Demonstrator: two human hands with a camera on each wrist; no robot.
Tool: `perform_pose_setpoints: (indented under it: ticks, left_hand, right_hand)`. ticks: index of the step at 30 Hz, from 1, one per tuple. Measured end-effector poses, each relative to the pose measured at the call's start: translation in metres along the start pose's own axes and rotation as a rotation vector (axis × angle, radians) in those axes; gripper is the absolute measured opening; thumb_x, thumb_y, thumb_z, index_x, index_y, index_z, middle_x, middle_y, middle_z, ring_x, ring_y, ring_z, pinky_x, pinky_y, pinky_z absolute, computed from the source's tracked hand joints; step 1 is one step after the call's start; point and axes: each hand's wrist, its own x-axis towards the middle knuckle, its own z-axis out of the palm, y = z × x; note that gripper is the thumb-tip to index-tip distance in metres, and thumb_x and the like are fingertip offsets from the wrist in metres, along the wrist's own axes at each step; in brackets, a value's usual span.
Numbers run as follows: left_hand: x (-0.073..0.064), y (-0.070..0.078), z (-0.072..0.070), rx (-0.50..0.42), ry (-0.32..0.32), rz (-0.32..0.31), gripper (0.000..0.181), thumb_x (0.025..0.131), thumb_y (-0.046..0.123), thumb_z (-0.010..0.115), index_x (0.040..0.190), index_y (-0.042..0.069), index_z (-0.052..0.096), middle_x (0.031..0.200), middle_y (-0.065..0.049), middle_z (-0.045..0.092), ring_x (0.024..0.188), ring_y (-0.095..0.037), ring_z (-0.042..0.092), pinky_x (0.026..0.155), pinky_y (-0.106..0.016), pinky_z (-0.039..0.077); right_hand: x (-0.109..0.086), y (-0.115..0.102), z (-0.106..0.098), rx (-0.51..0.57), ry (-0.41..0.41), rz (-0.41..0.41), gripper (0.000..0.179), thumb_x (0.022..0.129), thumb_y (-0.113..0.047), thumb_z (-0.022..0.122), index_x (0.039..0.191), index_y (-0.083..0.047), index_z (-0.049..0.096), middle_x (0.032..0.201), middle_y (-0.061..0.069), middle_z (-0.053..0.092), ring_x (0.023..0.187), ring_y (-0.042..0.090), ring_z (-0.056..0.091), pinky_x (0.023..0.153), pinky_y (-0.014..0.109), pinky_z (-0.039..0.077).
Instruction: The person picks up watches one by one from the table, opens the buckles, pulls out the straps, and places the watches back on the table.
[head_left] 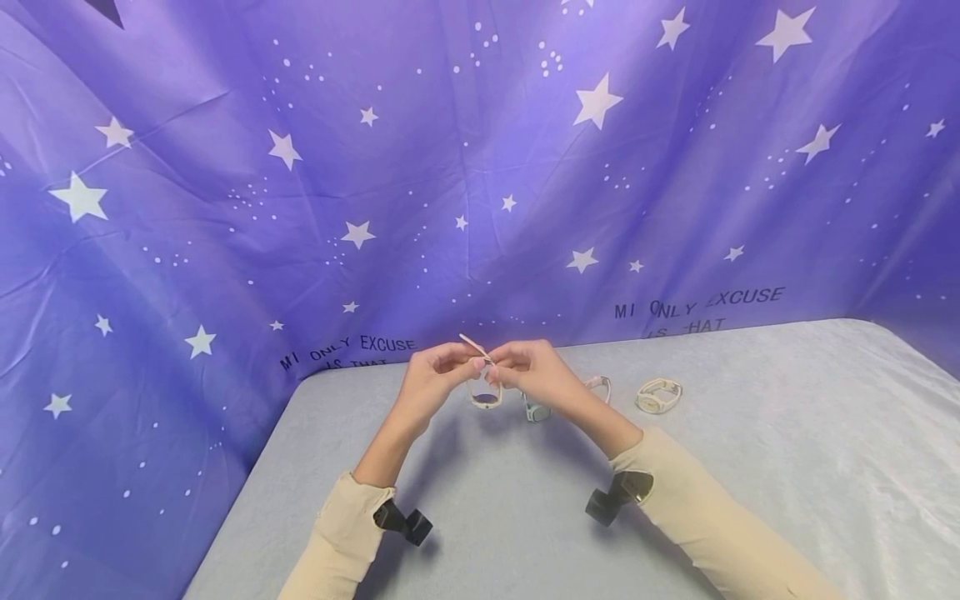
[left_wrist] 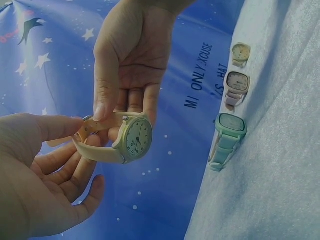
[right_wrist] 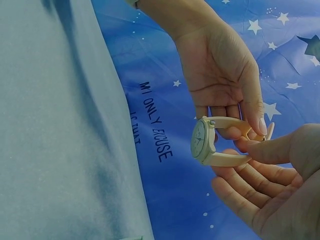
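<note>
A cream wristwatch with a round dial hangs between both hands, its strap bent into a loop and its dial facing away from the palms. My left hand pinches the strap near the buckle between thumb and fingers. From the other side my right hand pinches the strap at the same spot. A strap end sticks up above the fingertips in the head view. The buckle is partly covered by the thumbs, so whether it is fastened cannot be told. Both hands are raised above the table.
On the grey cloth-covered table lie a mint-green watch, a pink watch and another cream watch, in a row to the right. Behind hangs a purple-blue star-printed curtain. Black wrist cameras sit at both cuffs.
</note>
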Motion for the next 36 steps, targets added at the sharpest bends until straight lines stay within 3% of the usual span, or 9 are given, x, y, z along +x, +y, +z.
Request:
perform_pose_setpoints:
  ticks: [23, 36]
  left_hand:
    - [0.0017, -0.0022, 0.0011, 0.011, 0.001, 0.001, 0.022, 0.091, 0.009, 0.074, 0.109, -0.004, 0.074, 0.095, -0.015, 0.076, 0.08, -0.01, 0.067, 0.084, -0.026, 0.057]
    - [0.0012, -0.0009, -0.0006, 0.012, 0.021, 0.026, 0.02, 0.091, 0.005, 0.074, 0.105, -0.008, 0.073, 0.097, -0.019, 0.076, 0.077, -0.009, 0.068, 0.083, -0.024, 0.059]
  right_hand:
    - [0.0, 0.0003, 0.0001, 0.024, -0.002, -0.014, 0.024, 0.096, -0.008, 0.067, 0.117, 0.003, 0.07, 0.101, 0.018, 0.077, 0.092, 0.028, 0.074, 0.077, 0.029, 0.06]
    - [-0.0006, -0.0028, -0.002, -0.029, 0.044, 0.035, 0.02, 0.093, -0.012, 0.071, 0.111, -0.003, 0.075, 0.101, 0.011, 0.079, 0.088, 0.019, 0.074, 0.081, 0.034, 0.06]
